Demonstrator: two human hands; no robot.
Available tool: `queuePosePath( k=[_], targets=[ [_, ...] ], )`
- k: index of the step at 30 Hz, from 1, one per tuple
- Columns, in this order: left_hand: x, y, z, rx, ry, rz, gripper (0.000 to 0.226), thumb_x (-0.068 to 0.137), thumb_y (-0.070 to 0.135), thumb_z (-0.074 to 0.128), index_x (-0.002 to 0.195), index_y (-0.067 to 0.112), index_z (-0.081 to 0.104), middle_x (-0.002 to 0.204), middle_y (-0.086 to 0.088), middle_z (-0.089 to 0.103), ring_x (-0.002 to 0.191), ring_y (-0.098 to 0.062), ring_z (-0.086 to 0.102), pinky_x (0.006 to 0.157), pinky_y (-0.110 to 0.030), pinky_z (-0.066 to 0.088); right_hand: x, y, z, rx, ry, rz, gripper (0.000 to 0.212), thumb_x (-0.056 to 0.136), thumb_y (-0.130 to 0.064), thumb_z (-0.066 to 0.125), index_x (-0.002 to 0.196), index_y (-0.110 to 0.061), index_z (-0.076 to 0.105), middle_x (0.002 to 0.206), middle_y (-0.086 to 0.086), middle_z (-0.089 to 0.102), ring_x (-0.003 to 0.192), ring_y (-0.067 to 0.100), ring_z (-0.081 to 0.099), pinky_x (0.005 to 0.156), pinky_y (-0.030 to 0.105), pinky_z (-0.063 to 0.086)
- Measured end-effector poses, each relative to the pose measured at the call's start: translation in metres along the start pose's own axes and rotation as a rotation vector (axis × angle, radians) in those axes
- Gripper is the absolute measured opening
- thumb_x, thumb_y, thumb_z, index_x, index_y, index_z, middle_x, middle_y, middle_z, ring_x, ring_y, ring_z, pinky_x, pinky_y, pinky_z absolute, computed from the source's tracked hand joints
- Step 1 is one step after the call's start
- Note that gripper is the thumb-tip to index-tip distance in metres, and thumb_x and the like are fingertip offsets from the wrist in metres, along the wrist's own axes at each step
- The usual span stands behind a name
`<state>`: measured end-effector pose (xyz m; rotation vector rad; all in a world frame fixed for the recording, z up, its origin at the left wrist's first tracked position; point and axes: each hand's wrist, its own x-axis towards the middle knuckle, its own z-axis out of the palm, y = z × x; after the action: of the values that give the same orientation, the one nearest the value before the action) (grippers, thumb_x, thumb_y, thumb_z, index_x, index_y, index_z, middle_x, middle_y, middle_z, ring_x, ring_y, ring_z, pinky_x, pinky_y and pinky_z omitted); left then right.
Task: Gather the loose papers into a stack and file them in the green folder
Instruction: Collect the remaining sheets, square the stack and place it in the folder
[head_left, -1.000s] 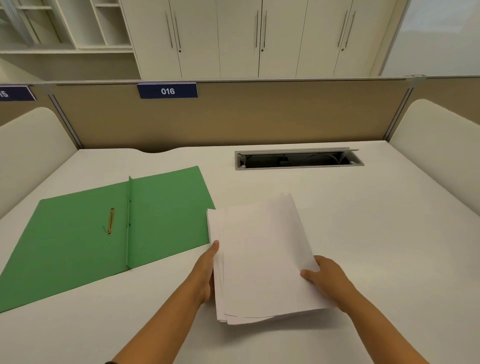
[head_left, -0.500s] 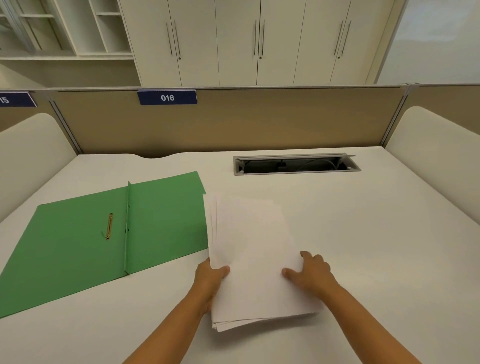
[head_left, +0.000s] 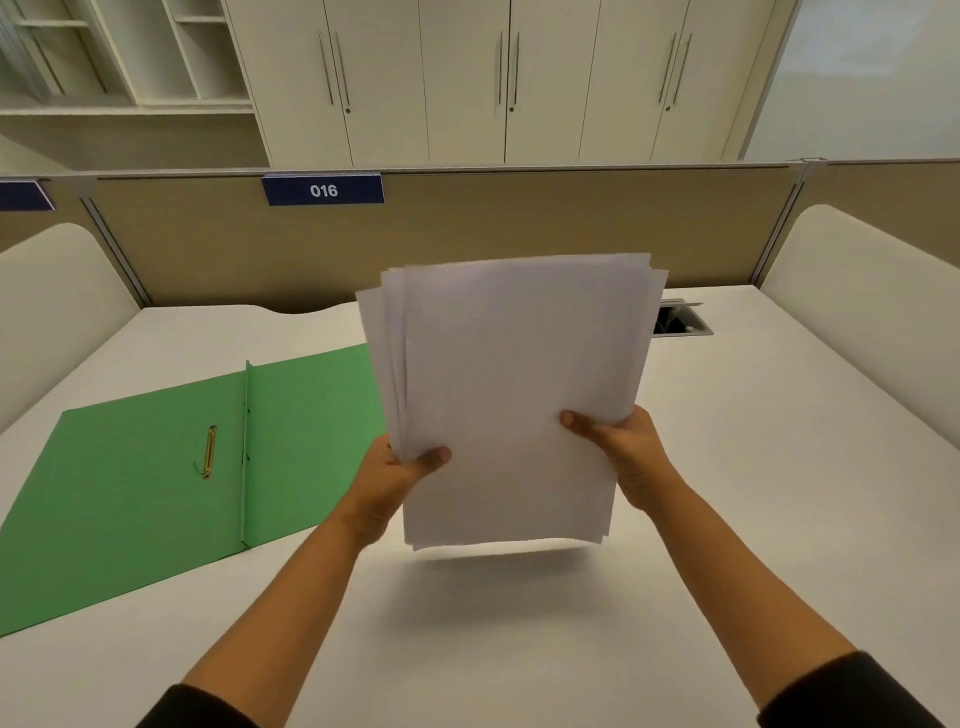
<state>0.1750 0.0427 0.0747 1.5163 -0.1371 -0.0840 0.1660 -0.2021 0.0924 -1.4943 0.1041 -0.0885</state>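
At frame centre, both hands' fingers clamp the paper stack (head_left: 511, 395) upright above the table (head_left: 779, 467). Uneven edges may snag entering the green folder (head_left: 156, 493).

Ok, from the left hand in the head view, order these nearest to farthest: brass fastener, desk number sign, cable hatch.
1. Brass fastener, left of the left hand, on the open green folder.
2. Cable hatch, far right, partly behind the paper stack.
3. Desk number sign, up on the divider.

paper stack (head_left: 511, 395) lifted upright off desk (head_left: 779, 467) (previously flat)
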Motion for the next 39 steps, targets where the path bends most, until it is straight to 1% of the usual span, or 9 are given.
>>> queuePosePath(
  k=[3,7,12,20,22,27,30,33,39],
  targets=[
    [0.001,0.017,-0.003,-0.057,-0.062,0.024,0.046,0.047,0.027,0.076,0.092,0.021,0.068,0.082,0.008,0.077,0.08,-0.009,0.071,0.071,-0.022,0.056,-0.003,0.005,0.003,-0.008,-0.034,-0.006,0.077,0.018,-0.055,0.088,0.086,-0.024,0.068,0.077,-0.009,0.075,0.071,0.012,0.071,0.06,0.027,0.058],
    [-0.001,0.042,-0.003,-0.12,-0.112,0.076,0.045,0.048,0.025,0.073,0.092,0.02,0.067,0.082,0.007,0.076,0.078,-0.01,0.071,0.068,-0.023,0.056,-0.005,-0.003,0.003,0.02,-0.085,-0.047,0.079,0.019,-0.055,0.088,0.089,-0.022,0.069,0.081,-0.006,0.075,0.073,0.013,0.071,0.062,0.028,0.058],
    [-0.006,0.065,0.003,-0.159,-0.168,0.163,0.051,0.046,0.028,0.076,0.095,0.025,0.064,0.081,0.008,0.074,0.077,-0.008,0.069,0.066,-0.024,0.056,-0.009,-0.016,-0.001,0.057,-0.185,-0.107,0.053,0.036,-0.032,0.086,0.087,-0.026,0.071,0.083,-0.007,0.075,0.078,0.015,0.072,0.065,0.029,0.059],
    [-0.004,0.06,0.011,-0.118,-0.033,0.152,0.025,0.062,0.01,0.071,0.084,0.022,0.068,0.074,0.008,0.074,0.068,-0.008,0.069,0.063,-0.026,0.057,-0.011,-0.014,0.006,0.067,-0.005,-0.114,0.044,0.048,-0.027,0.082,0.088,-0.022,0.067,0.079,-0.008,0.073,0.071,0.014,0.07,0.062,0.029,0.059],
    [-0.003,0.047,0.01,-0.049,-0.026,0.092,0.022,0.066,0.005,0.073,0.082,0.019,0.068,0.069,0.009,0.074,0.066,-0.011,0.068,0.062,-0.023,0.057,-0.011,-0.013,0.008,0.133,0.086,-0.108,0.04,0.055,-0.016,0.084,0.091,-0.019,0.066,0.085,-0.003,0.072,0.074,0.019,0.069,0.062,0.03,0.059],
    [-0.013,-0.003,-0.006,0.119,0.074,-0.163,0.026,0.053,0.016,0.074,0.078,0.019,0.067,0.061,0.007,0.073,0.067,-0.019,0.066,0.054,-0.019,0.054,-0.007,0.001,0.003,0.459,0.306,0.061,0.048,0.049,-0.023,0.081,0.094,-0.015,0.066,0.088,0.001,0.073,0.082,0.023,0.069,0.067,0.033,0.056],
    [-0.017,-0.032,-0.01,-0.115,0.224,-0.312,0.028,0.06,0.01,0.074,0.085,0.013,0.063,0.073,-0.003,0.07,0.064,-0.019,0.064,0.051,-0.022,0.054,-0.007,0.035,-0.002,0.547,0.413,0.311,0.049,0.067,-0.017,0.08,0.111,-0.007,0.063,0.105,0.012,0.069,0.095,0.034,0.065,0.084,0.05,0.053],
    [-0.022,-0.055,0.01,-0.416,0.295,-0.503,0.017,0.079,0.001,0.062,0.092,0.012,0.061,0.069,-0.003,0.073,0.072,-0.023,0.063,0.062,-0.031,0.054,-0.016,0.069,0.007,0.617,0.475,0.553,0.038,0.071,-0.018,0.079,0.104,-0.005,0.064,0.109,0.017,0.068,0.098,0.038,0.065,0.09,0.06,0.048],
    [-0.026,-0.068,0.021,-0.29,0.263,-0.728,0.024,0.077,-0.01,0.061,0.1,-0.005,0.058,0.084,-0.019,0.064,0.073,-0.033,0.061,0.063,-0.042,0.05,-0.024,0.093,0.009,0.55,0.531,0.725,0.024,0.079,-0.008,0.072,0.099,-0.002,0.06,0.103,0.014,0.064,0.072,0.029,0.061,0.089,0.047,0.05]
  ],
)
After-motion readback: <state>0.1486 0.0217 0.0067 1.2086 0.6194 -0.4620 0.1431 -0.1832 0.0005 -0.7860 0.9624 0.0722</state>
